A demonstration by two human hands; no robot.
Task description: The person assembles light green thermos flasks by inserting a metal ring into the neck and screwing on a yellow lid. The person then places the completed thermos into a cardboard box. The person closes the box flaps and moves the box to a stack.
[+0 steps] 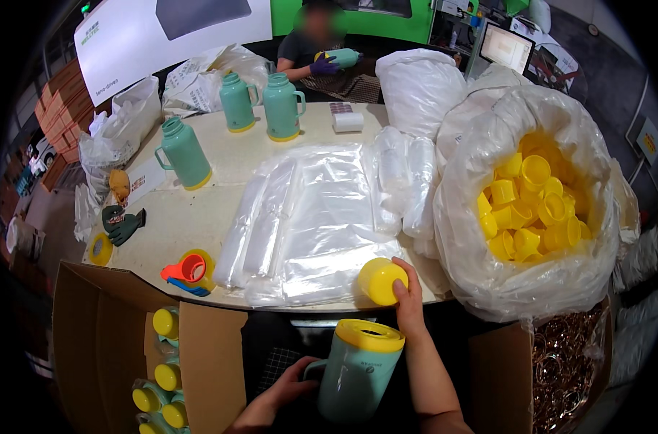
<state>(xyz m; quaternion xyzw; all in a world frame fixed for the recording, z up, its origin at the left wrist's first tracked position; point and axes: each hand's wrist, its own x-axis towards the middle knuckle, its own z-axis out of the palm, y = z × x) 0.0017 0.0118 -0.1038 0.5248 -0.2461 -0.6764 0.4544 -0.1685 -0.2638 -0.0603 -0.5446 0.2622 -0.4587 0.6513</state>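
nearest the body, the left hand (278, 398) wraps its fingers around the handle of a mint-green thermos jug (358, 372), which sits low in front of the table edge with its yellow collar open at the top; held only by the handle, it could twist or dip if anything presses down off-centre. just above it the right hand (408, 300) has its fingers closed on a yellow cap (381, 281) resting at the very lip of the round table (199, 217), so a loose grip could let the cap roll off into the gap. to the left, an open cardboard box (112, 325) holds finished jugs with yellow tops. the slippery stack of clear plastic bags (314, 217) lies beside the cap and could slide. further right, a big plastic sack of yellow caps (532, 210) bulges over the rim. farther back stand three capless green jugs (235, 116), and another person works beyond.
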